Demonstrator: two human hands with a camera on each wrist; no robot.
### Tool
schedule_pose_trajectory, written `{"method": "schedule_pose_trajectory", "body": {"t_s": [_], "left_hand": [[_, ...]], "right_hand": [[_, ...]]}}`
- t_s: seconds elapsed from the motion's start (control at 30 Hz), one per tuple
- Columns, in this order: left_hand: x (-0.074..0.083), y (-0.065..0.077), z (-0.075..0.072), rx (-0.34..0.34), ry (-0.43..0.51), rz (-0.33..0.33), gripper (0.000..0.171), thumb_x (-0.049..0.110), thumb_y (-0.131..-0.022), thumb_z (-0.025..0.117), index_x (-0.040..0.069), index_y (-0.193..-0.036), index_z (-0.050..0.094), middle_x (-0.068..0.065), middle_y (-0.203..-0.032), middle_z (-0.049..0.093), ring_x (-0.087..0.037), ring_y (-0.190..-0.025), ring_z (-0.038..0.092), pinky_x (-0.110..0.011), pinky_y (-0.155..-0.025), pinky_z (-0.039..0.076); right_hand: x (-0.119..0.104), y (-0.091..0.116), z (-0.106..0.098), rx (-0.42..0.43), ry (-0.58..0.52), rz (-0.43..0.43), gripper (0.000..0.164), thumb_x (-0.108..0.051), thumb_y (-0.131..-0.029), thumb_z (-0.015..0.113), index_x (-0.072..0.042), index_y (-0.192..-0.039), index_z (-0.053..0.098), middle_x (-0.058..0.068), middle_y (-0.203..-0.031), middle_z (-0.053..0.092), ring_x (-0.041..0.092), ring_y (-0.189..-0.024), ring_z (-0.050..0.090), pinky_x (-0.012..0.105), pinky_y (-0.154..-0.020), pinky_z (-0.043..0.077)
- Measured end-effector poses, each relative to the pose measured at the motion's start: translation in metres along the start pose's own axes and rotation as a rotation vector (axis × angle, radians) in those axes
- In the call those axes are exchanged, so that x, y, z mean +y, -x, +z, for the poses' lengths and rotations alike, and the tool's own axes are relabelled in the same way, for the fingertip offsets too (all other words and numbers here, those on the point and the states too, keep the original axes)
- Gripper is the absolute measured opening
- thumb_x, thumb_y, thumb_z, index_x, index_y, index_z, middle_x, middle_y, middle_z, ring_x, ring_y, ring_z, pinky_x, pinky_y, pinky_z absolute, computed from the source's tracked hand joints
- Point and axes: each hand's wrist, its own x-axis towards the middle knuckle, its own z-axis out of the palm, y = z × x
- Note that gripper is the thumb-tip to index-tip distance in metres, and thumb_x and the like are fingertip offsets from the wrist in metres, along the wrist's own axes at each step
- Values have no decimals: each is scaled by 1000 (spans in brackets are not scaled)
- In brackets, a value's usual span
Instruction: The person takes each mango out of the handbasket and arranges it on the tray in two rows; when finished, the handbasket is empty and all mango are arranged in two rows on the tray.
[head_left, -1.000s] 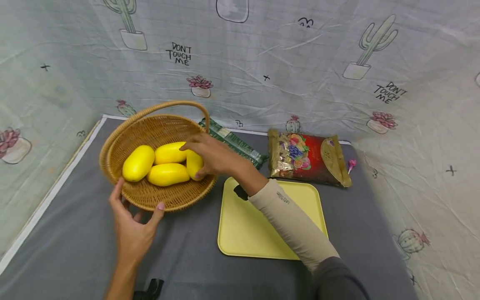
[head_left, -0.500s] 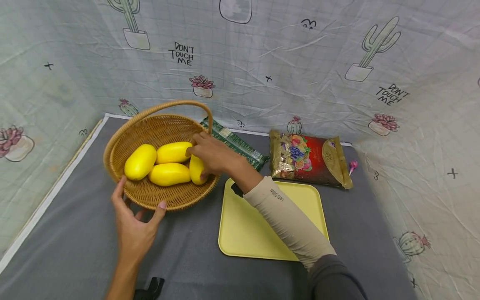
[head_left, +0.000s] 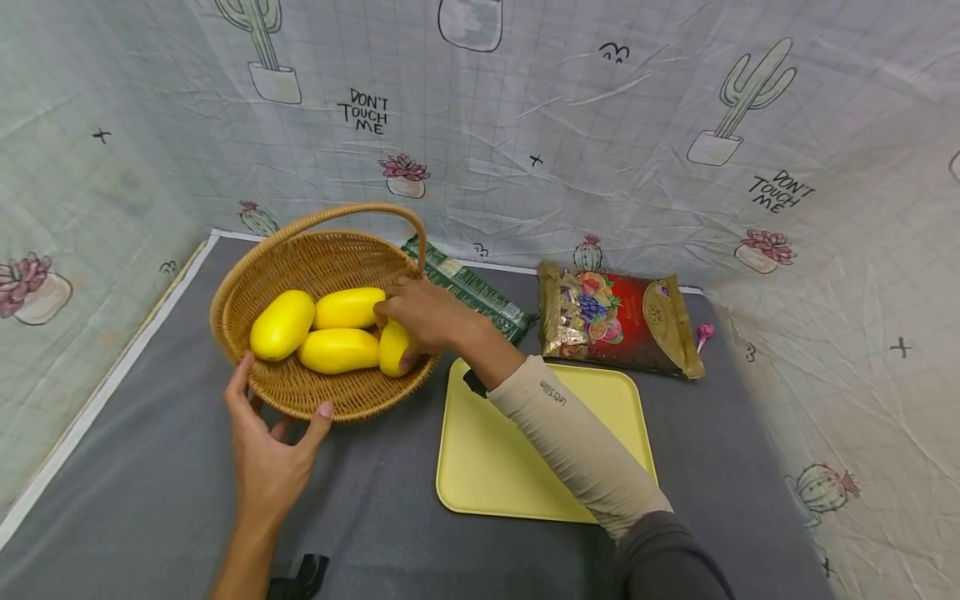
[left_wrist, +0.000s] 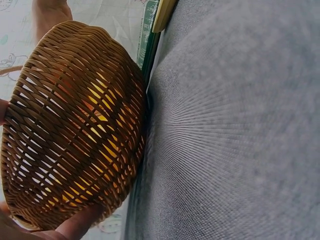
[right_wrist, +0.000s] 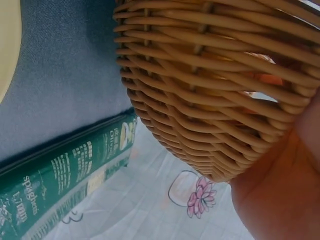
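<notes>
In the head view, my left hand grips the near-left rim of the tilted wicker basket, left of centre, thumb and fingers set apart on it. My right hand pinches one yellow fruit at the basket's right side, thumb opposite fingers. Three other fruits lie loose inside; I judge the pinched one is what is unfinished, as it is not let go. My sleeve crosses the yellow tray, lower right of centre. Behind lie a green packet, a red-and-gold bag and a lollipop.

In the left wrist view, my fingers press the basket at lower left; yellow shows through the weave.

In the right wrist view, basketwork blocks my fingertips, so I cannot tell the pinch there; the packet fills the lower left.
</notes>
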Motion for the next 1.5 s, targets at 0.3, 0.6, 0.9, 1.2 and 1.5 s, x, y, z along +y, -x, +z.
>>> {"method": "schedule_pose_trajectory", "body": {"t_s": [0.3,0.6,0.9,1.2,1.5], "left_hand": [[-2,2,2,-3,17,-5,108,11,-89,83,36,-169,15,12,-175,14,-33,-155,30,-75,-102,41],[0,2,3,-6,14,-19,108,12,-90,84,37,-169,15,14,-175,14,-28,-153,31,-71,-102,42],[-2,3,3,6,15,-6,109,12,-89,84,37,-169,15,10,-175,16,-29,-151,34,-74,-101,42],[-3,2,2,19,24,-7,110,9,-88,84,35,-169,15,11,-175,16,-29,-151,33,-72,-99,41],[-3,3,3,23,40,-10,109,10,-88,84,36,-168,15,12,-174,16,-26,-150,32,-74,-102,39]], "right_hand": [[-1,10,3,95,-85,3,70,-52,-77,95,-20,-135,73,5,-138,61,23,-127,47,38,-108,46],[-4,29,7,313,-193,29,75,-57,-76,93,-19,-136,72,4,-137,61,21,-129,48,35,-111,45],[-9,53,10,528,-253,66,73,-54,-75,94,-20,-136,71,4,-137,61,22,-128,50,41,-115,42],[-7,80,11,719,-302,101,70,-48,-76,96,-18,-134,73,6,-135,61,26,-128,50,41,-106,47],[-3,112,14,776,-382,245,69,-43,-74,98,-17,-133,73,7,-134,61,28,-129,47,49,-108,45]]}}
